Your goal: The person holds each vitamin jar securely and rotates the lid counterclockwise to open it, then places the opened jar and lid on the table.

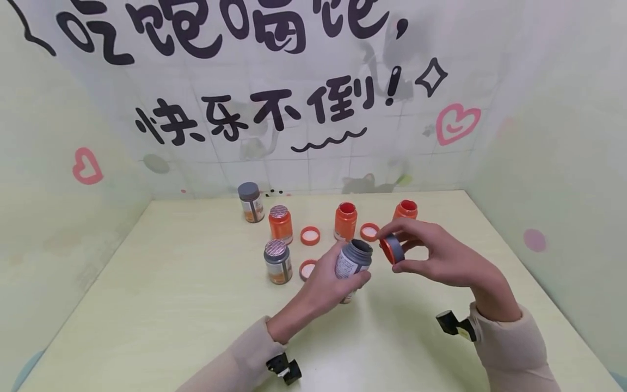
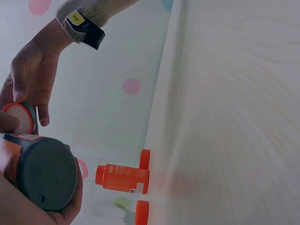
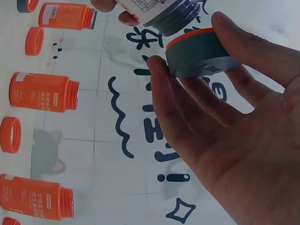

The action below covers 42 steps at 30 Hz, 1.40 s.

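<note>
My left hand grips a grey bottle with a white label; its mouth is uncovered and tilted toward the right. Held between the thumb and fingers of my right hand is a grey screw cap with an orange inner rim. The cap is turned on edge, its inside toward the bottle. In the right wrist view the cap sits close by the threaded neck. The left wrist view shows the bottle's round base and a white lining inside the cap.
Behind my hands stand open orange bottles, a foil-sealed orange bottle and a capped grey bottle. Left of my left hand is a foil-sealed grey bottle. Loose caps lie among them. Walls enclose the table.
</note>
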Motion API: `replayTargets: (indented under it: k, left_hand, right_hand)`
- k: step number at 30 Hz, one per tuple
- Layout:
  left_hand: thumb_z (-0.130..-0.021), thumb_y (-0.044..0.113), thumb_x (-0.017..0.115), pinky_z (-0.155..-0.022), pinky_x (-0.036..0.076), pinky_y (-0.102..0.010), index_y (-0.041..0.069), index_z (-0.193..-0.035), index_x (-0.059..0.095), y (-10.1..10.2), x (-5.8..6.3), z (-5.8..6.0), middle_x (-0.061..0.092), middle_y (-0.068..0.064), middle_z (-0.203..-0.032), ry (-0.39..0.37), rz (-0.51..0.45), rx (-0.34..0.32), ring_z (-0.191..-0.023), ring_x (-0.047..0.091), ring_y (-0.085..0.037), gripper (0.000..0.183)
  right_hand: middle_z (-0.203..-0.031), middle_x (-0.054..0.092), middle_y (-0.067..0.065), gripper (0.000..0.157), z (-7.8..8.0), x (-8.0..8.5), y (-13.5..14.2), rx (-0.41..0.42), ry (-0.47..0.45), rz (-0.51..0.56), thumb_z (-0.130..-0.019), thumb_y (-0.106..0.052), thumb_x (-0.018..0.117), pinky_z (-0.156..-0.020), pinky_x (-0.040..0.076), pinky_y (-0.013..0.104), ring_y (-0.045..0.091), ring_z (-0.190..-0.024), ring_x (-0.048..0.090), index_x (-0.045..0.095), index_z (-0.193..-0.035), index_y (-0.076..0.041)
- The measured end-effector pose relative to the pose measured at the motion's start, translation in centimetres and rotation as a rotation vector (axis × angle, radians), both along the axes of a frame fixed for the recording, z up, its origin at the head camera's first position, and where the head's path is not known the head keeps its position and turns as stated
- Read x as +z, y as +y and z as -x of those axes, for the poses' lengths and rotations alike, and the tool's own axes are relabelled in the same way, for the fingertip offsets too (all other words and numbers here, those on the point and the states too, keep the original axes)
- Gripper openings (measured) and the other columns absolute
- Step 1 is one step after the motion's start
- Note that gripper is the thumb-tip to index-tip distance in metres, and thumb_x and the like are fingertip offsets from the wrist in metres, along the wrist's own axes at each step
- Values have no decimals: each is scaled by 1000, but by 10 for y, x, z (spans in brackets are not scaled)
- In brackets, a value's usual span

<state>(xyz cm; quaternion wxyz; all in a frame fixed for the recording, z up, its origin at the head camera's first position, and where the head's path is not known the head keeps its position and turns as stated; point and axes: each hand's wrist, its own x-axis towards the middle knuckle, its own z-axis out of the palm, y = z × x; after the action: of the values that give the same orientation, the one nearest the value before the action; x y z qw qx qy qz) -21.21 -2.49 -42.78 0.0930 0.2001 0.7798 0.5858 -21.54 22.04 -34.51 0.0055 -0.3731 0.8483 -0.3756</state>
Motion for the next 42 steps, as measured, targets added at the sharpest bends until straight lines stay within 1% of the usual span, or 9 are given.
replayTargets:
  k: [4,7,12,16,21,28,33,36,42]
  left_hand:
    - [-92,33,61,-100,49,-50,24,-137,38,8,-7,12,53,1,-133,-45,-31,-7,-121,52,-23,52]
    - [-92,32,64,-105,44,-53,25,-136,37,15,-13,25,51,2,-136,-62,-43,25,-126,50,-22,52]
    - [-86,31,75,-106,44,-50,25,-132,41,24,-23,42,52,4,-133,15,20,126,-124,51,-20,58]
    - [-82,25,80,-103,47,-47,23,-129,46,25,-29,49,55,3,-129,41,69,193,-119,53,-20,58]
    - [-78,17,82,-102,49,-48,21,-126,50,23,-32,53,58,0,-127,-3,92,231,-119,55,-22,58]
    - [-78,15,82,-99,52,-47,18,-124,50,24,-34,55,57,-3,-125,-73,129,221,-118,57,-25,57]
    - [-78,14,82,-100,51,-48,17,-125,49,25,-35,56,57,-4,-126,-92,134,219,-120,56,-26,58]
    - [-78,14,82,-101,51,-49,17,-126,48,24,-35,56,57,-5,-127,-89,142,219,-120,57,-27,59]
    - [-77,14,82,-105,48,-51,17,-138,45,23,-29,55,53,-6,-136,-73,176,213,-125,53,-26,72]
  right_hand:
    - [-113,63,-5,51,5,-3,11,-51,-13,-9,-83,-10,80,-92,55,27,9,-96,69,58,-126,-24]
    - [-112,63,-6,49,8,-5,17,-73,-8,-14,-83,-11,80,-93,55,27,8,-98,68,58,-125,-23]
    - [-107,63,-6,47,13,-8,20,-92,-4,-11,-83,-11,80,-92,55,27,11,-97,64,60,-123,-21]
    - [-105,62,-2,45,15,-12,20,-110,-39,5,-82,-11,80,-91,55,25,13,-93,64,60,-122,-19]
    - [-112,63,2,47,19,-14,23,-161,-110,33,-81,-15,82,-90,56,24,19,-96,68,59,-122,-17]
    - [-115,62,6,50,23,-19,25,-191,-178,80,-78,-13,84,-89,55,23,20,-98,69,55,-118,-12]
    - [-120,61,8,54,27,-24,25,-201,-130,51,-80,-4,80,-91,53,19,22,-103,67,54,-128,-10]
    - [-124,63,7,56,29,-28,23,-218,-79,11,-81,-5,79,-94,51,19,21,-108,63,57,-132,-11]
    - [-117,67,3,48,35,-37,19,-262,-55,-64,-77,-12,84,-91,54,33,19,-101,60,67,-122,-12]
